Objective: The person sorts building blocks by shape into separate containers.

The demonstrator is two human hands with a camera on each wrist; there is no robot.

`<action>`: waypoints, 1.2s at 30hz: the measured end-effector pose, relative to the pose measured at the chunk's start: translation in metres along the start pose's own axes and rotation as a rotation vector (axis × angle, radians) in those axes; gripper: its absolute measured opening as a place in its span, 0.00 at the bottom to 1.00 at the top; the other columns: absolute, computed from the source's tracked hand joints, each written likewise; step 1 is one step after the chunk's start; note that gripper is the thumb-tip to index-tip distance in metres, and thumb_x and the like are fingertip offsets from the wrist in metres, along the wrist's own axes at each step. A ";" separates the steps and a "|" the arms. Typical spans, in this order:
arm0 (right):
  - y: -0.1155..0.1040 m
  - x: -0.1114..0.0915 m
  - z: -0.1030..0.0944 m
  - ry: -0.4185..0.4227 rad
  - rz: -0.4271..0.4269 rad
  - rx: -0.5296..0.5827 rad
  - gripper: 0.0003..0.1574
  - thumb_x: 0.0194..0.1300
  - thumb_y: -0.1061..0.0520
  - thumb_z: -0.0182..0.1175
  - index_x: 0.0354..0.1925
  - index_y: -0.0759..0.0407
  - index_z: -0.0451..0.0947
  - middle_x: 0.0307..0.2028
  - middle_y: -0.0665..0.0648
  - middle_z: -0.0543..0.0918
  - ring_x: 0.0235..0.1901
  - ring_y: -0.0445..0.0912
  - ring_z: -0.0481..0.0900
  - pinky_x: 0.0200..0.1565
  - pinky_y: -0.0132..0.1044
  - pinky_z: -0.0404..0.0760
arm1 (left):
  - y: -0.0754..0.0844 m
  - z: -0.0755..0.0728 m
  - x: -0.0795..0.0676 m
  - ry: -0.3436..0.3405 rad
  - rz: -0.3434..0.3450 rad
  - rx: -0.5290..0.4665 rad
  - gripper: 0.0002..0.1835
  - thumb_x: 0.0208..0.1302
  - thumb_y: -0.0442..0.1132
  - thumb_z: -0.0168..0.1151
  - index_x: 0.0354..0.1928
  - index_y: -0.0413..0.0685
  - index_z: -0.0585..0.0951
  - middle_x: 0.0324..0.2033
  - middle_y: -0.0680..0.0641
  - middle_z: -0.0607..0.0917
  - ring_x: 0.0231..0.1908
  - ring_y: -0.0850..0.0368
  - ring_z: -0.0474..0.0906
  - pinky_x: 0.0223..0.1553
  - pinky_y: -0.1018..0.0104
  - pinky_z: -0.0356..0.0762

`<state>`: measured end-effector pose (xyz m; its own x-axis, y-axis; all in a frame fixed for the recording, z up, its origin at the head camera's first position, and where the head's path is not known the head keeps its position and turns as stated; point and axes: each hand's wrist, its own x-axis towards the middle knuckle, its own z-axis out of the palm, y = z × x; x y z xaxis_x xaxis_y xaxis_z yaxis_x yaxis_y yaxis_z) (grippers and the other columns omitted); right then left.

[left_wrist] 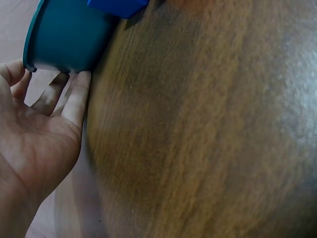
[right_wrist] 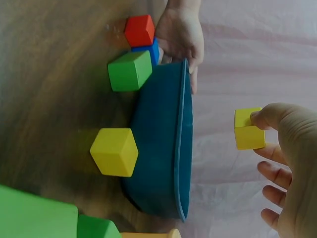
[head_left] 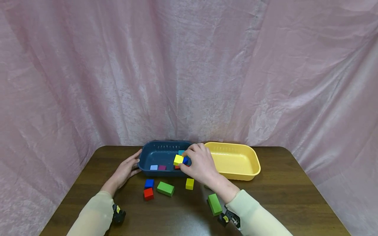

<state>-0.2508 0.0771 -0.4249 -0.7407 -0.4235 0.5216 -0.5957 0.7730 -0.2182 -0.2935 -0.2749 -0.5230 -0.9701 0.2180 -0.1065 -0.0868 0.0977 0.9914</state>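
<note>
My right hand (head_left: 202, 164) pinches a yellow cube (head_left: 178, 160) between thumb and index finger, above the right part of the dark blue tray (head_left: 160, 173). The right wrist view shows that yellow cube (right_wrist: 249, 136) held at the fingertips, apart from the tray. Against the tray's left end rests my left hand (head_left: 124, 171), its fingers fairly straight; in the left wrist view the fingertips touch the tray's end wall (left_wrist: 69, 39). Inside the tray lie several blocks, among them a light blue block (head_left: 154, 167), a purple block (head_left: 162, 167) and a teal block (head_left: 181, 152).
A yellow tray (head_left: 254, 164) stands to the right of the blue one. On the table in front are a blue block (head_left: 149, 183), a red block (head_left: 149, 194), a green block (head_left: 165, 189), another yellow block (head_left: 190, 184) and a second green block (head_left: 214, 204) near my right wrist.
</note>
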 end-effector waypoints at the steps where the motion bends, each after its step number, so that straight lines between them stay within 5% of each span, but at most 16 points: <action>1: 0.001 0.001 0.000 -0.006 0.007 0.001 0.18 0.57 0.42 0.73 0.42 0.50 0.89 0.43 0.51 0.80 0.48 0.49 0.70 0.48 0.44 0.72 | 0.000 0.000 0.000 0.000 -0.001 -0.001 0.31 0.83 0.46 0.44 0.82 0.63 0.53 0.80 0.42 0.50 0.73 0.38 0.60 0.69 0.42 0.63; 36: 0.011 0.036 0.010 -0.142 0.057 -0.074 0.21 0.64 0.37 0.70 0.50 0.44 0.89 0.45 0.50 0.79 0.50 0.50 0.69 0.48 0.44 0.69 | -0.001 0.000 0.001 -0.006 0.009 0.004 0.31 0.83 0.46 0.44 0.82 0.62 0.53 0.80 0.42 0.51 0.73 0.38 0.60 0.69 0.42 0.64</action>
<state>-0.2870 0.0654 -0.4166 -0.8123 -0.4359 0.3875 -0.5304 0.8284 -0.1799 -0.2946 -0.2752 -0.5243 -0.9695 0.2247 -0.0984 -0.0777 0.0993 0.9920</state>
